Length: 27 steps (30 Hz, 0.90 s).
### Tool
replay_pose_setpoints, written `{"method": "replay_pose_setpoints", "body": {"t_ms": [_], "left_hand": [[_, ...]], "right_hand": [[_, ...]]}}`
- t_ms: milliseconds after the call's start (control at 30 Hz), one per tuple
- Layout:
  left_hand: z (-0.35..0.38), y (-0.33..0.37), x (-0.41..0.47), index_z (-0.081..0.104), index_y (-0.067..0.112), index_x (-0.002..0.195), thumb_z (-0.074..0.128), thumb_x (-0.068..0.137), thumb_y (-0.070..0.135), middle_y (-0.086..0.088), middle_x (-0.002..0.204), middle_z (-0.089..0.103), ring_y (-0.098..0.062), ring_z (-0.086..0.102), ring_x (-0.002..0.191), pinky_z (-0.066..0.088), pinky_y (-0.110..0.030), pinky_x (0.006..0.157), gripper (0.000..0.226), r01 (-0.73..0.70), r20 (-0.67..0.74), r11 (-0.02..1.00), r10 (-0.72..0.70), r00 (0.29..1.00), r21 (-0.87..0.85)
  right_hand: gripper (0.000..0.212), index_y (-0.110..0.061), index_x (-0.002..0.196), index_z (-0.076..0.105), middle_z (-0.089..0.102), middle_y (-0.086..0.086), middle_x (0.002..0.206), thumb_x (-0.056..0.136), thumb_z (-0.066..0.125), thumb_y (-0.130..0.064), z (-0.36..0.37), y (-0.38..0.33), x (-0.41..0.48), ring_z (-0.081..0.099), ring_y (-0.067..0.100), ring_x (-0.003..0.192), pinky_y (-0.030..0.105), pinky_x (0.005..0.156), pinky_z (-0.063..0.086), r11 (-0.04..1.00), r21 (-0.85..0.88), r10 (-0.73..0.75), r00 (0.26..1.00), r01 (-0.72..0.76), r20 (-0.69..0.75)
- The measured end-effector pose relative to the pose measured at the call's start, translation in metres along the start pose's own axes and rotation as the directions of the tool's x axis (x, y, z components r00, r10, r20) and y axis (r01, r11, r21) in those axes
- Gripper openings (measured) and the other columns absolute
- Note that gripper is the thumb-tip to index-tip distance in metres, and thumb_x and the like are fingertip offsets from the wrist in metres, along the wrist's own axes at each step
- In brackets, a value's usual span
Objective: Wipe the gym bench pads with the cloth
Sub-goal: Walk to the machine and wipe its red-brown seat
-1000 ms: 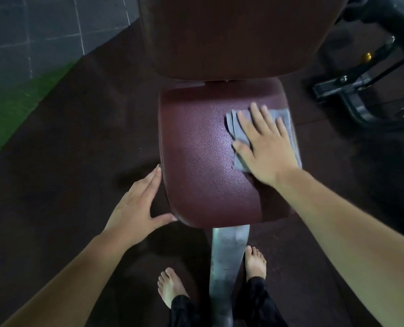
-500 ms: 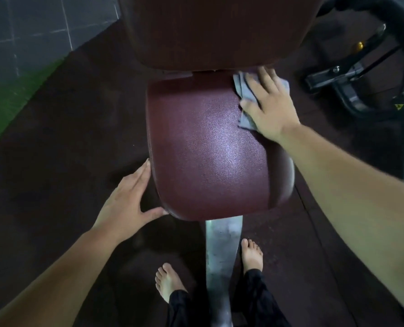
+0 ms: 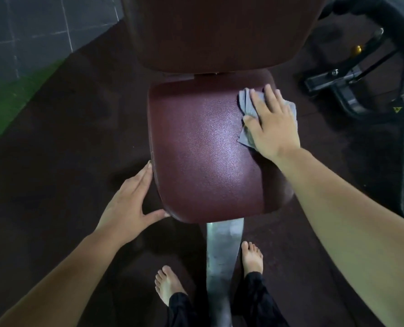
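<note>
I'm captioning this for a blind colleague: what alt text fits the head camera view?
A person's right hand presses a grey cloth flat on the far right corner of a maroon seat pad. The left hand touches the pad's near left edge.

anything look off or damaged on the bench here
Nothing stands out: the seat pad looks intact, with the grey cloth bunched under the right hand near its far right corner.

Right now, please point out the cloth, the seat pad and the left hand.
cloth (image 3: 245,103): head view, grey fold above the thumb.
seat pad (image 3: 203,149): head view, bare middle.
left hand (image 3: 125,201): head view, back of the hand.
</note>
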State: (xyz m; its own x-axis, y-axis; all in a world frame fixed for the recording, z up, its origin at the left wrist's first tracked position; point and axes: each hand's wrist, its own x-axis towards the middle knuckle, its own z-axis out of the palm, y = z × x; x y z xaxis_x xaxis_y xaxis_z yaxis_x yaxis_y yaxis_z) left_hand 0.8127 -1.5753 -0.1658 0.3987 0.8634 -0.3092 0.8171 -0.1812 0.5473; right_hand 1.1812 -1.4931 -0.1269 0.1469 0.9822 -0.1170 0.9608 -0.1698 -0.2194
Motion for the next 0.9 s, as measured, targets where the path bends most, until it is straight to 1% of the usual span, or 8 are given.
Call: {"method": "replay_pose_setpoints", "body": {"t_ms": [100,233,333,433,533,667,767,900], "left_hand": [[0.0,-0.001,-0.001,-0.011,0.044,0.162,0.076,0.08,0.061,0.027,0.17,-0.002,-0.004,0.019,0.152,0.038,-0.041,0.119,0.122,-0.007,0.003,1.0,0.007,1.0,-0.005],[0.0,-0.002,0.001,-0.015,0.046,0.161,0.075,0.079,0.064,0.029,0.169,-0.005,-0.002,0.017,0.152,0.034,-0.038,0.121,0.123,-0.024,0.011,1.0,0.024,1.0,-0.008],[0.002,-0.005,0.002,-0.014,0.042,0.162,0.068,0.077,0.072,0.027,0.17,-0.007,0.003,0.013,0.151,0.028,-0.031,0.121,0.121,-0.044,0.009,0.999,0.044,0.999,-0.008],[0.002,-0.006,0.002,-0.014,0.038,0.162,0.054,0.073,0.082,0.025,0.17,-0.007,0.007,0.008,0.148,0.022,-0.024,0.12,0.12,-0.053,-0.001,0.999,0.053,0.999,-0.007],[0.004,-0.009,0.002,-0.014,0.035,0.163,0.062,0.078,0.077,0.024,0.171,-0.007,0.001,0.013,0.152,0.022,-0.024,0.12,0.121,-0.064,-0.006,0.998,0.064,0.998,-0.007],[0.003,-0.012,0.003,-0.013,0.033,0.163,0.067,0.08,0.072,0.023,0.171,-0.008,-0.002,0.016,0.153,0.024,-0.026,0.121,0.122,-0.083,-0.011,0.997,0.083,0.996,-0.002],[0.004,-0.014,0.003,-0.012,0.033,0.163,0.064,0.081,0.074,0.023,0.171,-0.009,-0.002,0.015,0.153,0.024,-0.025,0.121,0.12,-0.09,-0.011,0.996,0.09,0.996,-0.003],[0.007,-0.014,0.003,-0.012,0.033,0.163,0.058,0.08,0.079,0.022,0.171,-0.009,-0.002,0.016,0.153,0.025,-0.027,0.122,0.118,-0.085,-0.013,0.996,0.085,0.996,-0.016]], "right_hand": [[0.068,-0.026,0.165,0.016,0.007,0.012,0.172,0.103,0.029,-0.051,0.011,-0.031,-0.024,0.004,0.033,0.159,0.054,0.127,0.009,0.996,-0.076,0.043,0.999,-0.044,-0.022],[0.07,-0.029,0.164,0.017,0.005,0.005,0.173,0.101,0.03,-0.056,0.028,-0.068,-0.108,-0.001,0.027,0.159,0.049,0.127,0.003,0.966,-0.108,-0.221,0.967,0.234,0.123],[0.068,-0.03,0.161,0.029,0.018,0.005,0.171,0.099,0.033,-0.056,0.013,-0.049,-0.068,0.014,0.028,0.158,0.051,0.126,0.014,0.934,-0.077,-0.336,0.93,0.35,0.146],[0.072,-0.023,0.158,0.037,0.03,0.015,0.165,0.096,0.027,-0.058,-0.005,-0.023,0.026,0.024,0.036,0.153,0.052,0.123,0.019,0.969,-0.168,-0.178,0.983,0.184,0.05],[0.072,-0.017,0.15,0.046,0.04,0.021,0.157,0.093,0.026,-0.057,-0.007,-0.032,0.073,0.027,0.038,0.15,0.052,0.124,0.018,0.993,-0.065,0.097,0.994,-0.099,-0.041],[0.068,-0.015,0.158,0.034,0.024,0.024,0.165,0.101,0.034,-0.053,0.016,-0.104,0.061,0.01,0.039,0.156,0.057,0.125,0.007,0.962,-0.054,0.262,0.961,-0.267,-0.09],[0.072,-0.017,0.162,0.024,0.018,0.021,0.168,0.102,0.033,-0.055,0.034,-0.166,0.044,0.005,0.039,0.157,0.058,0.126,0.004,0.987,-0.078,0.136,0.989,-0.14,-0.057],[0.071,-0.022,0.163,0.018,0.009,0.015,0.171,0.102,0.032,-0.055,0.045,-0.197,0.03,0.002,0.034,0.158,0.054,0.127,0.003,0.98,-0.122,-0.153,0.988,0.156,0.032]]}}
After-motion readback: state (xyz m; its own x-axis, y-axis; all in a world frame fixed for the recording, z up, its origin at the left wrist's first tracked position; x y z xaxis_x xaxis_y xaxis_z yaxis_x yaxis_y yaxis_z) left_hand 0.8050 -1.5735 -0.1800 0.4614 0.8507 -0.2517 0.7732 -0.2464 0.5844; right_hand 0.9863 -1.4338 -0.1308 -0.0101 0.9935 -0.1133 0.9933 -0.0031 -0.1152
